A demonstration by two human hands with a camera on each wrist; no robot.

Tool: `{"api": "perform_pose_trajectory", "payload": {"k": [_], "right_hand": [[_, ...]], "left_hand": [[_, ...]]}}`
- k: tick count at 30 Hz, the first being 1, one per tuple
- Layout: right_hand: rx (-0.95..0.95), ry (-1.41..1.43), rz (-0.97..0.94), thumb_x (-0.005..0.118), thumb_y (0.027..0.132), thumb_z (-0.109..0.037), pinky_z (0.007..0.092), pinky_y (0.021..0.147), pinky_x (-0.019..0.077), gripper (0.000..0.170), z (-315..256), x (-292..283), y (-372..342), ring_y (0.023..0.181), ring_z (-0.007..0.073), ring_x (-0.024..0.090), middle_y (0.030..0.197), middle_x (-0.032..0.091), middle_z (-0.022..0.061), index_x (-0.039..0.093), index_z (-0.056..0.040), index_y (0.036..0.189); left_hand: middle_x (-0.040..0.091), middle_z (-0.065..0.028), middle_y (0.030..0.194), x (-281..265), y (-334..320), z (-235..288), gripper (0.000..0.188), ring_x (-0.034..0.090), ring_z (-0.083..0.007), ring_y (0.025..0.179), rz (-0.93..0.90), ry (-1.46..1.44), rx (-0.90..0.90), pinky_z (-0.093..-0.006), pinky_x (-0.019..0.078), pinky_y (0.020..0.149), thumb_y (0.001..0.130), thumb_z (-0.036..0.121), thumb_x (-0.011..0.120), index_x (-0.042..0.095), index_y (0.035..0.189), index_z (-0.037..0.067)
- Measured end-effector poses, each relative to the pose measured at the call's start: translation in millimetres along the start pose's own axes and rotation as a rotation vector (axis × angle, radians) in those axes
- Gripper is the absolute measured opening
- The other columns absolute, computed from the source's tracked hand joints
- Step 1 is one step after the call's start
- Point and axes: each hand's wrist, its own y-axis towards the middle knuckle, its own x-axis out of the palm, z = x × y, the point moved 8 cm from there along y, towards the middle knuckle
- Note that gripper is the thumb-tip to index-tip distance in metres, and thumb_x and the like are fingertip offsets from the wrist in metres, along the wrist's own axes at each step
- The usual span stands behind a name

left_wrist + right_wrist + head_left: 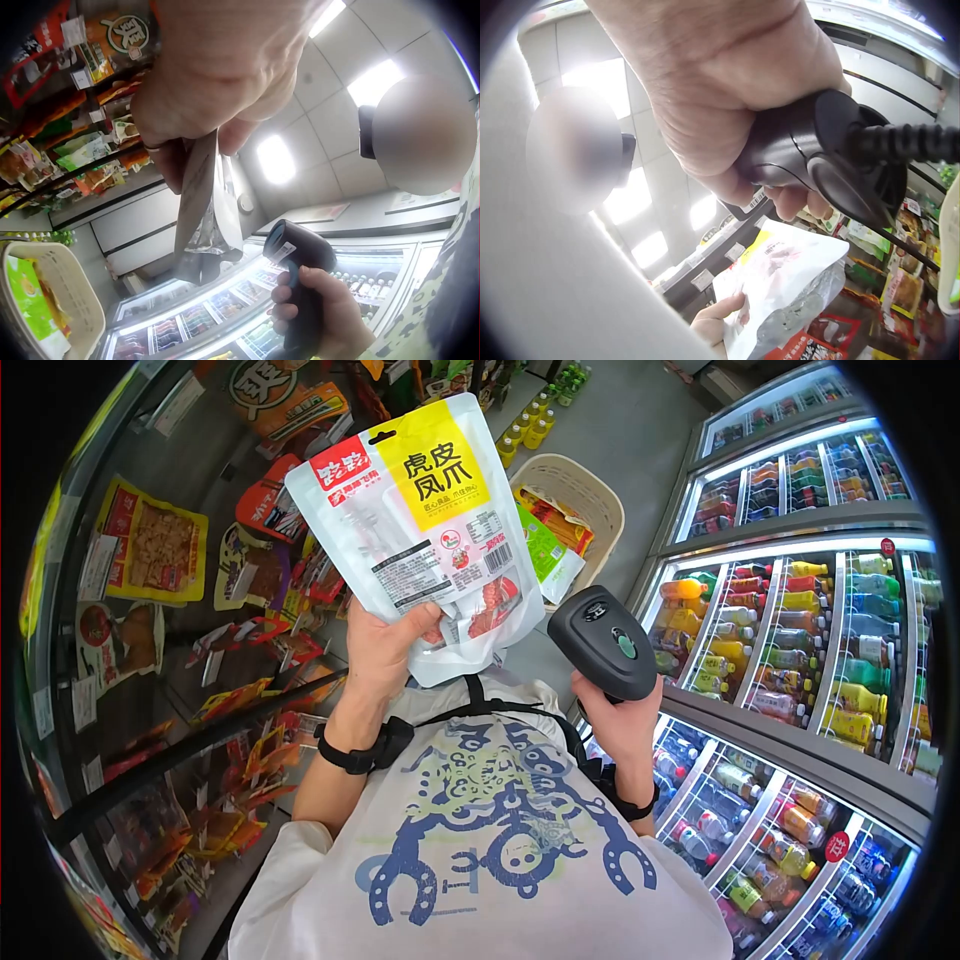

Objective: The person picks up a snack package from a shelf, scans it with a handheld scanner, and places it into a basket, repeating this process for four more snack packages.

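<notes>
My left hand [378, 656] pinches the lower edge of a white snack pouch [415, 560], thumb on its printed face. A yellow and red label, a barcode and a small clear window show on that face in the head view. In the left wrist view the pouch [206, 217] appears edge-on, hanging from the fingers. My right hand [622, 725] grips a black handheld barcode scanner [603, 642] with a green oval on top. Its handle [795, 142], wrapped by the fingers, has a ribbed cord [907, 142] in the right wrist view. Pouch and scanner stand apart.
A cream basket [610, 495] holding a green packet [548, 550] and other packets stands on the floor ahead. Shelves with hanging snack packets [155, 545] line the left. Lit drink coolers [760, 630] run along the right. Several yellow bottles [525, 430] stand beyond the basket.
</notes>
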Motion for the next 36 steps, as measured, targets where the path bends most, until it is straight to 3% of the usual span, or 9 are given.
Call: {"api": "perform_pose_trajectory", "payload": {"k": [16, 22, 24, 30, 36], "right_hand": [[0.041, 0.068, -0.009, 0.065, 0.072, 0.002, 0.0239, 0.06, 0.0471, 0.01, 8.0, -1.8, -4.5, 0.062, 0.0096, 0.059, 0.07, 0.064, 0.0035, 0.065, 0.0018, 0.082], [-0.038, -0.009, -0.021, 0.067, 0.071, 0.0, 0.0239, 0.059, 0.0451, 0.013, -4.6, -0.4, -6.5, 0.062, 0.0068, 0.056, 0.07, 0.064, 0.0029, 0.065, 0.0013, 0.084], [0.024, -0.048, -0.034, 0.071, 0.071, -0.012, 0.0275, 0.063, 0.0474, 0.021, 1.1, 1.5, -6.0, 0.062, 0.014, 0.06, 0.071, 0.066, 0.0089, 0.067, -0.0008, 0.089], [0.257, -0.031, -0.091, 0.071, 0.074, -0.019, 0.0296, 0.06, 0.0465, 0.025, 27.0, 10.7, -5.9, 0.059, 0.0161, 0.059, 0.068, 0.065, 0.0114, 0.068, -0.002, 0.093], [0.234, -0.1, -0.134, 0.071, 0.074, -0.021, 0.0314, 0.055, 0.0455, 0.025, 25.8, 15.7, -6.7, 0.052, 0.0159, 0.055, 0.059, 0.062, 0.0113, 0.069, -0.0016, 0.09]], "left_hand": [[0.065, -0.0077, 0.085, -0.6, -4.2, -4.5, 0.022, 0.059, -0.012, 0.063, 0.009, 0.068, -0.016, -0.0244, 0.0476, 0.058, 0.078, -0.004, 0.063, 0.059, 0.1, -0.002], [0.065, -0.0078, 0.085, -1.7, -7.2, -3.5, 0.022, 0.059, -0.0121, 0.063, 0.029, 0.083, -0.004, -0.0248, 0.0482, 0.057, 0.078, -0.004, 0.063, 0.059, 0.099, -0.002], [0.065, -0.008, 0.084, -3.9, -8.1, -5.1, 0.022, 0.059, -0.0123, 0.063, 0.013, 0.102, -0.004, -0.0252, 0.0486, 0.057, 0.077, -0.004, 0.062, 0.059, 0.099, -0.002], [0.065, -0.0086, 0.084, -12.4, -11.1, -4.0, 0.023, 0.059, -0.0131, 0.062, 0.07, 0.207, 0.006, -0.0252, 0.049, 0.057, 0.077, -0.004, 0.061, 0.058, 0.099, -0.003], [0.065, -0.009, 0.084, -14.9, -11.8, -3.3, 0.023, 0.06, -0.0136, 0.064, 0.089, 0.218, 0.028, -0.0257, 0.0496, 0.058, 0.077, -0.003, 0.062, 0.058, 0.1, -0.004]]}}
